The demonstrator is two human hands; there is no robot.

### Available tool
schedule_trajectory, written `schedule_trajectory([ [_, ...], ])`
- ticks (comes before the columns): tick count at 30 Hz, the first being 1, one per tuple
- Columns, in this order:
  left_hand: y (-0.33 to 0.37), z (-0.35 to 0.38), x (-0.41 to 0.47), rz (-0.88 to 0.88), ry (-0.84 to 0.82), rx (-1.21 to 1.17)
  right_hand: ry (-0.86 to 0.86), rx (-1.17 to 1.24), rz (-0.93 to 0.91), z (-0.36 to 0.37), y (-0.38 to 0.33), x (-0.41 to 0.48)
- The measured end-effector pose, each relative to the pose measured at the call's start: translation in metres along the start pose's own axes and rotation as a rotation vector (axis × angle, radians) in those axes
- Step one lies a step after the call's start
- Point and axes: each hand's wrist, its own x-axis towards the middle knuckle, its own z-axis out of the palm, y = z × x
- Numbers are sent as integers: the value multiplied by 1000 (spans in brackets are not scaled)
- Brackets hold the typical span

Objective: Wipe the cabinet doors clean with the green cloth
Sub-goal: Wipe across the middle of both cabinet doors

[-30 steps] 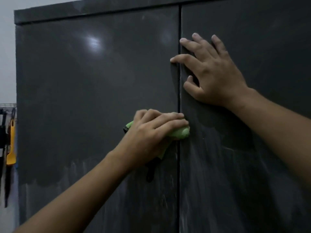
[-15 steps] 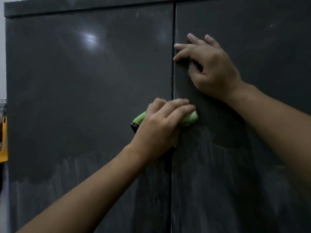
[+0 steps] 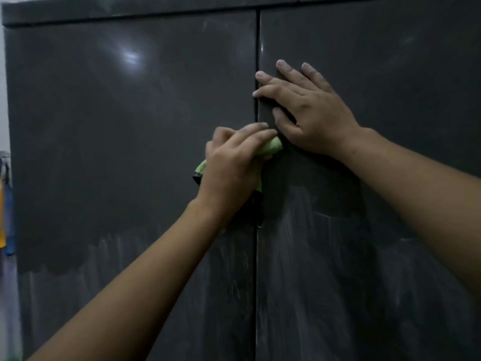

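Note:
Two dark grey cabinet doors fill the view, the left door and the right door, split by a vertical seam. Their upper halves look dark and wiped; pale streaks cover the lower halves. My left hand grips the bunched green cloth and presses it against the seam. My right hand lies flat on the right door just above the cloth, fingers spread, fingertips reaching the seam. Most of the cloth is hidden under my left hand.
A pale wall strip shows at the far left edge, with a yellow and blue hanging item beside the cabinet. A dark top panel runs above the doors.
My left hand has slid the cloth upward along the seam, close under my right hand. The right hand's fingers have flattened out again on the right door.

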Motion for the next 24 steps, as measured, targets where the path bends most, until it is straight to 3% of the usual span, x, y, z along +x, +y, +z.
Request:
schedule_trajectory([
  [7,39,27,-48,267,-148,-11,7,100,29,-5,2,0],
  [16,37,6,-67,448,-484,-11,-181,92,-29,-37,11,-11],
  [18,29,1,-62,429,-435,-7,-150,75,6,-45,20,-21],
  [22,10,2,-24,62,-124,-101,-92,23,144,-57,36,-54],
  [24,17,9,-4,-11,-44,-77,-84,-21,195,-60,43,-71],
])
